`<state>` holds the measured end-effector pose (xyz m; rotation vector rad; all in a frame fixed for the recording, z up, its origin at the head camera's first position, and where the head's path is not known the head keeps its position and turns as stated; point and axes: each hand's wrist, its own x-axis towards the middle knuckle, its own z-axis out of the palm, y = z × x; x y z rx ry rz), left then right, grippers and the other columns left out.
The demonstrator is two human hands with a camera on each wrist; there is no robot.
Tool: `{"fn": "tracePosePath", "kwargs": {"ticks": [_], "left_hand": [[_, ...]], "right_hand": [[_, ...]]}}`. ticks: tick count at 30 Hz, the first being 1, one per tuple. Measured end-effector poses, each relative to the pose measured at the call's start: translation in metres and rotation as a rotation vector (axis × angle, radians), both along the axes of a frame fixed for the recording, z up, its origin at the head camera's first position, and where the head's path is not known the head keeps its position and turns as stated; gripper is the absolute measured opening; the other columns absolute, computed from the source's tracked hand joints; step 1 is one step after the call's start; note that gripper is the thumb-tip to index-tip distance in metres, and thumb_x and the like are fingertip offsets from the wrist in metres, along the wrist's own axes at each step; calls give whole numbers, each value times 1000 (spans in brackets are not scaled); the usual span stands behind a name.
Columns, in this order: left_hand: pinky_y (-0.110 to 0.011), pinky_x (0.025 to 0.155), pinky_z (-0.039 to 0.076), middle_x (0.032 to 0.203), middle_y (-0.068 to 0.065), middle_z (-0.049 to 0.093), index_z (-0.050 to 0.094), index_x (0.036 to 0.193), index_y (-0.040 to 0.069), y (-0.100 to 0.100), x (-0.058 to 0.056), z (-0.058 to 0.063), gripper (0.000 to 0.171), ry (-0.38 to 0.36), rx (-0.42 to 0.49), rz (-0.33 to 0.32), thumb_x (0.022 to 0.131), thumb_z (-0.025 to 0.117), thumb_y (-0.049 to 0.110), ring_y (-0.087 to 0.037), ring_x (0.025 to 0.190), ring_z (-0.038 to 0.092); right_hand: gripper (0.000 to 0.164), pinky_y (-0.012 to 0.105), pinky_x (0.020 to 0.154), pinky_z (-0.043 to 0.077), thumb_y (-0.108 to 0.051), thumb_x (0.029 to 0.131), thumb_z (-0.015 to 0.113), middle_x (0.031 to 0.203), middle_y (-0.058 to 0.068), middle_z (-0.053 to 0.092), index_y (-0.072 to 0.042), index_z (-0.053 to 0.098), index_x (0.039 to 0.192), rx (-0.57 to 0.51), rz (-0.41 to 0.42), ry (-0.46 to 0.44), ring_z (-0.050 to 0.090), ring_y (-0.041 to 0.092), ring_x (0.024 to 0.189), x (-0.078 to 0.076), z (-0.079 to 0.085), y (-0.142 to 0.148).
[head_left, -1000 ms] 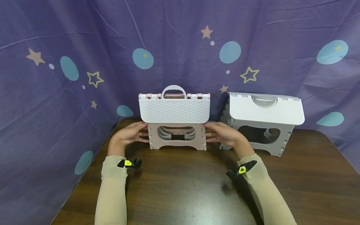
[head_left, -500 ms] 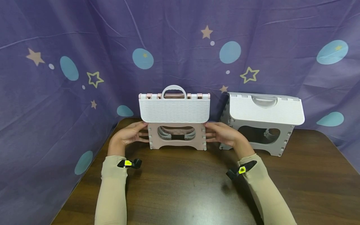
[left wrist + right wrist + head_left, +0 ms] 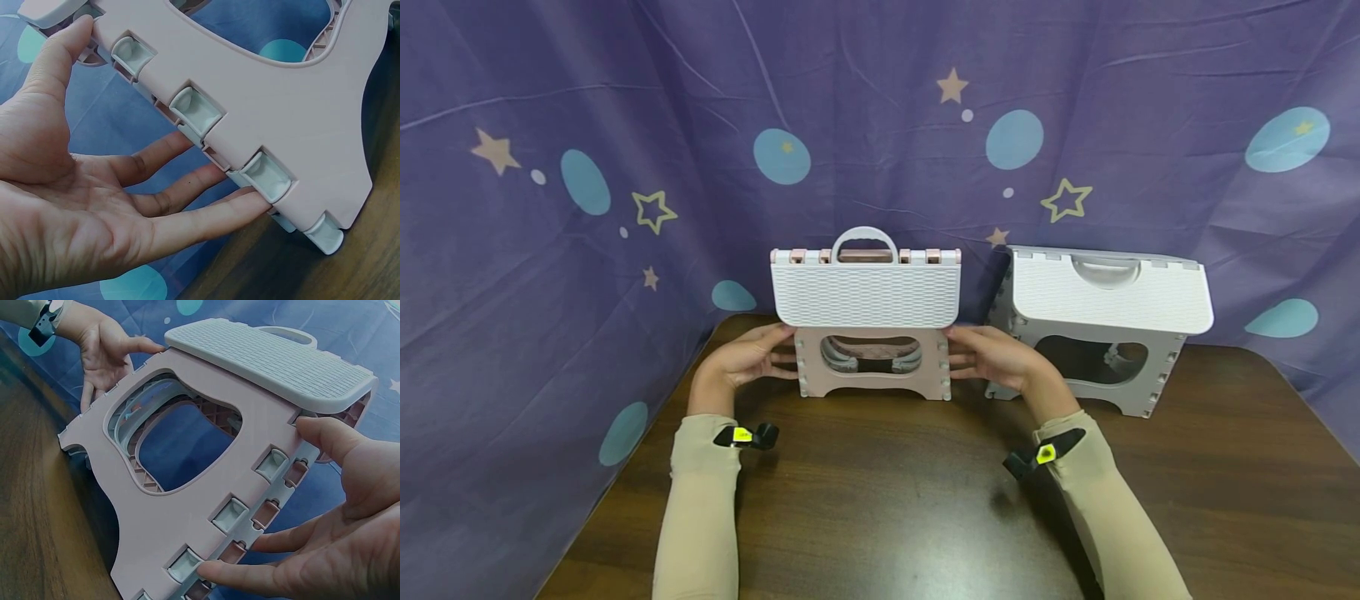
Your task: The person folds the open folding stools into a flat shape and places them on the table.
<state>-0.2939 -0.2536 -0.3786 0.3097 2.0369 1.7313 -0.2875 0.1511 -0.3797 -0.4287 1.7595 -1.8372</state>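
Observation:
A folding step stool (image 3: 866, 296), with a white woven-textured top, a raised carry handle (image 3: 864, 233) and pale pink legs, stands at the back of the table in the head view. My left hand (image 3: 747, 358) touches its left side. Fairly straight, spread fingers (image 3: 212, 219) lie along the hinged edge, the thumb up just under the top. On the opposite side my right hand (image 3: 996, 358) mirrors this, thumb (image 3: 325, 431) at the upper corner and fingertips against the hinges. Both halves of the top slope down from the handle, like a roof.
A second folding stool (image 3: 1108, 292), grey and white, stands close on the right, behind my right wrist, its top also sloping. A purple curtain (image 3: 880, 125) with stars and dots hangs behind. The brown wooden table (image 3: 880, 492) stretches toward me.

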Motion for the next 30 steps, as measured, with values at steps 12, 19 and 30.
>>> {"fn": "tracePosePath", "kwargs": {"ticks": [12, 19, 30], "left_hand": [[-62, 107, 47, 149, -21, 43, 23, 158, -3, 0, -1, -1, 75, -6, -7, 12, 107, 46, 48, -39, 131, 52], [-62, 108, 47, 150, -23, 42, 22, 158, -3, -1, -1, -2, 77, -8, -6, 15, 106, 46, 49, -40, 131, 52], [-64, 110, 44, 147, -21, 44, 22, 158, -4, 0, -1, -2, 78, -4, -8, 19, 106, 46, 50, -42, 133, 50]], "right_hand": [[46, 58, 116, 41, -27, 111, 40, 145, 23, 54, 6, 40, 144, -1, -3, 3, 62, 26, 124, 1, 1, 0], [48, 58, 115, 41, -26, 111, 39, 150, 28, 48, 7, 38, 146, 2, -9, 0, 61, 27, 125, 2, 1, -1], [48, 59, 116, 40, -27, 111, 39, 151, 29, 46, 6, 38, 146, 0, -6, 7, 60, 28, 126, 1, 0, 0]]}}
